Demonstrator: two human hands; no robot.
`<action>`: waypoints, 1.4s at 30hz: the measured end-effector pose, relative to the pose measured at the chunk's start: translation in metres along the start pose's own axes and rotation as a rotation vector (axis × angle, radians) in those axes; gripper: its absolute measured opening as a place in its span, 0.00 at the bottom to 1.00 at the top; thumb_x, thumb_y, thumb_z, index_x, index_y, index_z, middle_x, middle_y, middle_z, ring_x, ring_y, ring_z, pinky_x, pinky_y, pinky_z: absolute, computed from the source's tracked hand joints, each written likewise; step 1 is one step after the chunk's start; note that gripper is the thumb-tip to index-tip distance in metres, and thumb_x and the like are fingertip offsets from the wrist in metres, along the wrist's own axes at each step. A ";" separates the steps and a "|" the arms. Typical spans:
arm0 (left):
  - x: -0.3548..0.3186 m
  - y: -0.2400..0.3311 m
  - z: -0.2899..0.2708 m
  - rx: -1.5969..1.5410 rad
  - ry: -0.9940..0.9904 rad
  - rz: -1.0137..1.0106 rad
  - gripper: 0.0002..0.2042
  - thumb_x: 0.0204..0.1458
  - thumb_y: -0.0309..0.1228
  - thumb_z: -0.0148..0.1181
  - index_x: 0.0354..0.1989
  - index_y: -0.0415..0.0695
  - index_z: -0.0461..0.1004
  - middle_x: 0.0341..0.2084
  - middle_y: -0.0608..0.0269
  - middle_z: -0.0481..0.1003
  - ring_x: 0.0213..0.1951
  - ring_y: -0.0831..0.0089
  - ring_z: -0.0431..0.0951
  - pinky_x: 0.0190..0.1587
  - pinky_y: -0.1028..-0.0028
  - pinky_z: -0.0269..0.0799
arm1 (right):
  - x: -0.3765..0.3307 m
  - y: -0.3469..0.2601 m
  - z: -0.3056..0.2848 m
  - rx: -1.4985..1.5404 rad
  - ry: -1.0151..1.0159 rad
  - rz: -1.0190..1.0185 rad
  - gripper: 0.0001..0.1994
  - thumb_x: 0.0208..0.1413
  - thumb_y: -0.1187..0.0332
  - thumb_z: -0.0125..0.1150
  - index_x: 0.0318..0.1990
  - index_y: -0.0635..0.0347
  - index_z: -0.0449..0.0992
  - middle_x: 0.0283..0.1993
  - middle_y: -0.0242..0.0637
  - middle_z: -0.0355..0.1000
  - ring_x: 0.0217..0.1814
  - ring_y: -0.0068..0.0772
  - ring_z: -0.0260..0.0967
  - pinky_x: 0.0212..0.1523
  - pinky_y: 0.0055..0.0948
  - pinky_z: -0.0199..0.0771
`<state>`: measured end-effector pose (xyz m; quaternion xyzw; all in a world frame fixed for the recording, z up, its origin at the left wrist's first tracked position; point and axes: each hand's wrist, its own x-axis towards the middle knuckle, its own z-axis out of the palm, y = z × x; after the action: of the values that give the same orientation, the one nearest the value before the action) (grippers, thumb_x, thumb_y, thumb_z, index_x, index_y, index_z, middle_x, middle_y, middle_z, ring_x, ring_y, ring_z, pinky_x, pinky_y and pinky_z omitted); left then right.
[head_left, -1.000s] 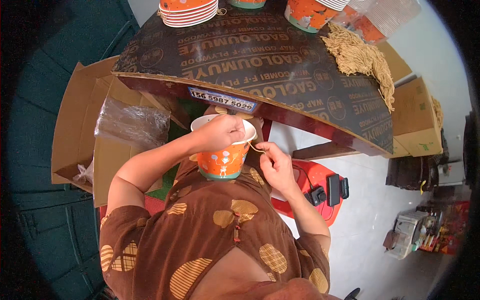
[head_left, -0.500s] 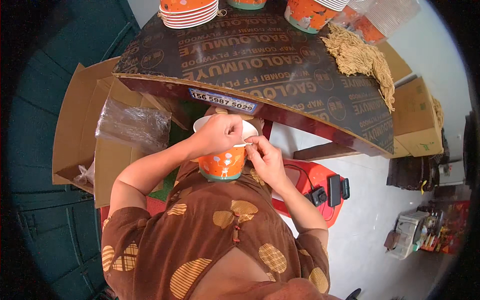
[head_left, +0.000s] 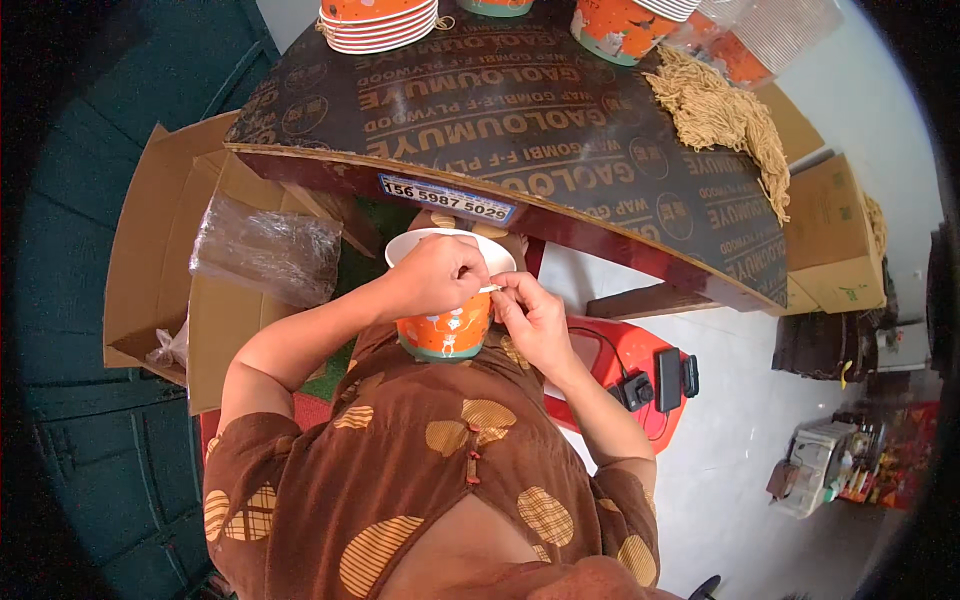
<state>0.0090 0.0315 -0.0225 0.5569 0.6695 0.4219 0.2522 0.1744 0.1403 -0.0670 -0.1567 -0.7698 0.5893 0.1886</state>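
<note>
Bucket (head_left: 443, 330) under curled left hand (head_left: 445, 272)

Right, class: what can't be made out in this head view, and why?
Head view throughout:
Inner bottom of the orange, white-rimmed paper bucket: hidden by the left hand.
Thin tan strand at the rim: too small to trace where it meets the right hand.
Stacked orange paper buckets: cut off by the top edge.
Red clutter, far right: small, blurred.

Tan lettering (head_left: 440, 97) covers the tabletop (head_left: 555, 85); its edge label (head_left: 446, 199) bears digits and seemingly unreadable small print.
</note>
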 end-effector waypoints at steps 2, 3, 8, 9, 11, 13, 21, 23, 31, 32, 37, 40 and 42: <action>0.000 -0.001 0.000 -0.001 -0.014 -0.018 0.06 0.44 0.26 0.56 0.23 0.37 0.77 0.23 0.53 0.75 0.28 0.59 0.77 0.32 0.66 0.71 | 0.000 0.000 0.000 0.018 -0.003 -0.005 0.08 0.58 0.75 0.55 0.44 0.67 0.72 0.24 0.37 0.73 0.27 0.20 0.71 0.29 0.25 0.72; 0.000 -0.001 0.000 -0.003 -0.026 -0.035 0.06 0.44 0.26 0.56 0.24 0.37 0.77 0.24 0.53 0.76 0.29 0.60 0.77 0.32 0.66 0.71 | -0.001 -0.002 0.000 0.029 -0.004 0.009 0.08 0.58 0.75 0.55 0.44 0.67 0.72 0.24 0.36 0.73 0.27 0.20 0.71 0.29 0.24 0.72; 0.002 -0.007 0.003 -0.018 -0.050 -0.055 0.06 0.44 0.27 0.58 0.25 0.37 0.78 0.23 0.53 0.76 0.28 0.62 0.77 0.32 0.67 0.71 | -0.002 -0.002 0.000 0.059 -0.001 0.026 0.09 0.58 0.75 0.55 0.44 0.67 0.72 0.23 0.35 0.73 0.26 0.19 0.70 0.28 0.24 0.71; 0.002 -0.008 0.004 -0.009 -0.074 -0.080 0.06 0.44 0.27 0.59 0.25 0.37 0.78 0.24 0.54 0.77 0.27 0.63 0.78 0.32 0.68 0.71 | -0.003 0.001 0.000 0.031 0.004 0.011 0.09 0.57 0.75 0.56 0.45 0.67 0.73 0.23 0.34 0.72 0.26 0.18 0.70 0.28 0.24 0.70; 0.002 -0.010 0.006 -0.024 -0.076 -0.066 0.06 0.44 0.27 0.59 0.25 0.37 0.78 0.23 0.53 0.77 0.27 0.64 0.78 0.31 0.68 0.71 | -0.004 0.002 0.000 0.003 0.009 -0.003 0.09 0.57 0.74 0.56 0.45 0.67 0.73 0.22 0.33 0.72 0.25 0.18 0.69 0.27 0.24 0.70; 0.002 -0.011 0.006 -0.039 -0.076 -0.051 0.06 0.43 0.27 0.60 0.26 0.37 0.78 0.22 0.53 0.77 0.26 0.65 0.78 0.31 0.69 0.71 | -0.004 -0.001 0.000 0.012 0.021 -0.010 0.09 0.57 0.74 0.57 0.45 0.67 0.73 0.21 0.32 0.70 0.24 0.18 0.67 0.27 0.23 0.69; 0.006 0.002 0.003 -0.055 -0.137 -0.163 0.05 0.43 0.26 0.59 0.22 0.38 0.75 0.19 0.54 0.76 0.24 0.67 0.76 0.29 0.68 0.70 | -0.006 -0.006 -0.001 -0.021 0.015 -0.038 0.09 0.56 0.75 0.58 0.44 0.67 0.73 0.21 0.32 0.69 0.23 0.17 0.66 0.25 0.23 0.69; 0.010 0.007 0.001 -0.043 -0.145 -0.177 0.05 0.43 0.26 0.59 0.22 0.38 0.74 0.19 0.54 0.75 0.24 0.67 0.76 0.28 0.68 0.70 | -0.006 -0.006 -0.001 -0.011 0.019 -0.053 0.09 0.56 0.76 0.58 0.44 0.67 0.73 0.21 0.32 0.69 0.23 0.17 0.66 0.25 0.22 0.69; 0.013 0.001 0.003 0.062 -0.211 -0.137 0.03 0.43 0.24 0.59 0.23 0.37 0.74 0.19 0.58 0.76 0.24 0.75 0.75 0.28 0.70 0.70 | -0.008 -0.002 -0.005 -0.052 0.011 -0.065 0.10 0.56 0.75 0.58 0.45 0.67 0.72 0.22 0.35 0.71 0.25 0.20 0.69 0.27 0.24 0.71; 0.013 0.002 0.003 0.082 -0.217 -0.144 0.04 0.44 0.25 0.58 0.23 0.37 0.74 0.19 0.58 0.76 0.25 0.75 0.75 0.29 0.70 0.70 | -0.008 -0.001 -0.005 -0.051 0.012 -0.064 0.10 0.56 0.75 0.58 0.45 0.67 0.72 0.22 0.35 0.71 0.25 0.20 0.69 0.27 0.24 0.71; 0.013 0.006 -0.002 0.028 -0.240 -0.232 0.04 0.46 0.25 0.57 0.25 0.37 0.74 0.19 0.59 0.76 0.24 0.76 0.75 0.29 0.71 0.70 | -0.007 -0.003 -0.006 -0.031 0.004 -0.032 0.10 0.57 0.75 0.57 0.45 0.67 0.73 0.24 0.37 0.74 0.26 0.20 0.72 0.28 0.25 0.72; 0.011 -0.001 -0.002 0.017 -0.229 -0.152 0.03 0.47 0.24 0.56 0.26 0.37 0.73 0.20 0.62 0.76 0.25 0.78 0.74 0.29 0.73 0.70 | -0.006 -0.005 -0.003 0.011 0.015 -0.024 0.08 0.58 0.75 0.56 0.44 0.67 0.73 0.24 0.37 0.74 0.26 0.20 0.72 0.28 0.23 0.72; 0.009 -0.001 0.000 -0.134 -0.130 -0.167 0.03 0.47 0.23 0.57 0.26 0.37 0.73 0.22 0.63 0.76 0.26 0.80 0.73 0.30 0.74 0.70 | -0.005 -0.006 -0.003 0.022 0.015 -0.009 0.08 0.58 0.75 0.55 0.43 0.67 0.73 0.24 0.37 0.74 0.26 0.19 0.72 0.28 0.23 0.72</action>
<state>0.0062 0.0403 -0.0224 0.5074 0.6661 0.4062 0.3659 0.1799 0.1392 -0.0615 -0.1556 -0.7625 0.5957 0.1988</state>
